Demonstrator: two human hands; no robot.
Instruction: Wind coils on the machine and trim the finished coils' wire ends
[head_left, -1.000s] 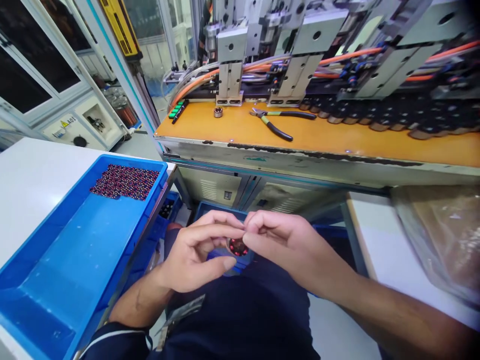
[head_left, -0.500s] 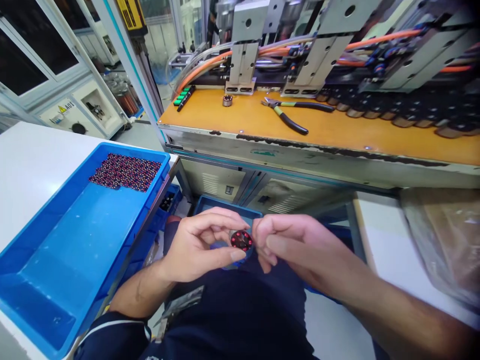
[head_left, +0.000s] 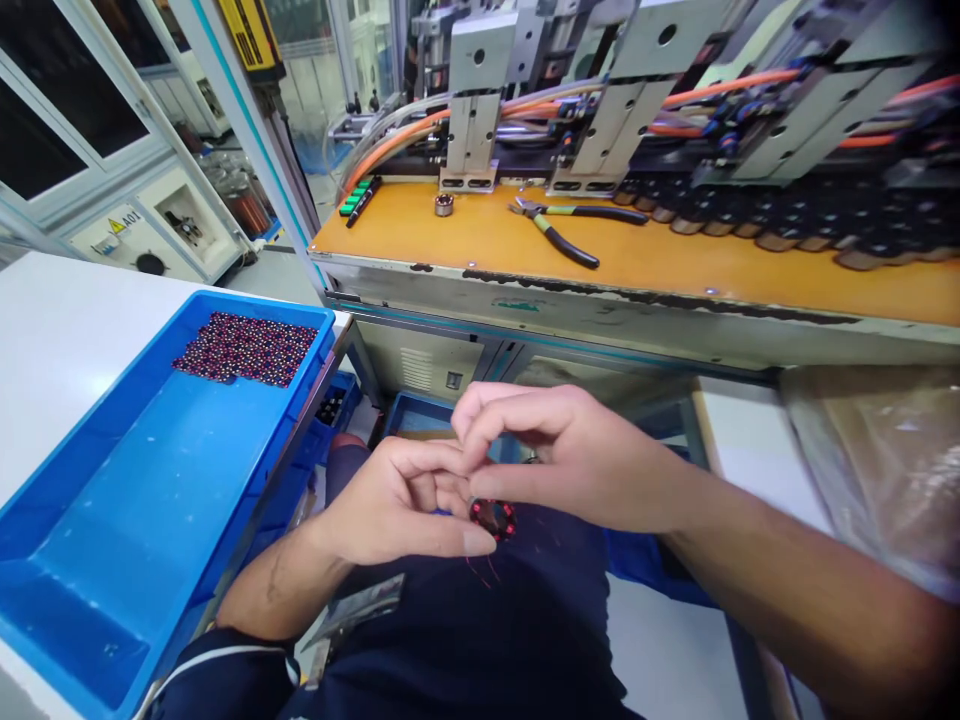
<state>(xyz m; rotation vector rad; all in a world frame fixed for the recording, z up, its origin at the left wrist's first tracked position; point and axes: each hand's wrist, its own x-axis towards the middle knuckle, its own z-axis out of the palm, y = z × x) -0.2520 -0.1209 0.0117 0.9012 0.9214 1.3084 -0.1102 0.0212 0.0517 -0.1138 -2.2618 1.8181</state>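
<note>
A small round motor stator (head_left: pixel 493 519) with a dark ring and red windings sits in the fingers of my left hand (head_left: pixel 401 500), the thumb along its near side. Thin red wire ends hang below it, over my dark clothing. My right hand (head_left: pixel 574 455) reaches across above the stator, with its thumb and fingers drawn together against my left fingertips. Whether those right fingers pinch a wire or the stator's rim is hidden.
A blue tray (head_left: pixel 161 500) on the white table at left holds many stators (head_left: pixel 247 348) at its far end. On the orange bench lie cutting pliers (head_left: pixel 559 225), a single stator (head_left: pixel 444 205) and a marker (head_left: pixel 363 203). Dark cylindrical parts (head_left: pixel 787 225) line the machine's foot.
My right hand has moved left and up over the stator, its fingers now meeting my left hand. The stator sits slightly lower, and its loose wires now show. The view has shifted a little.
</note>
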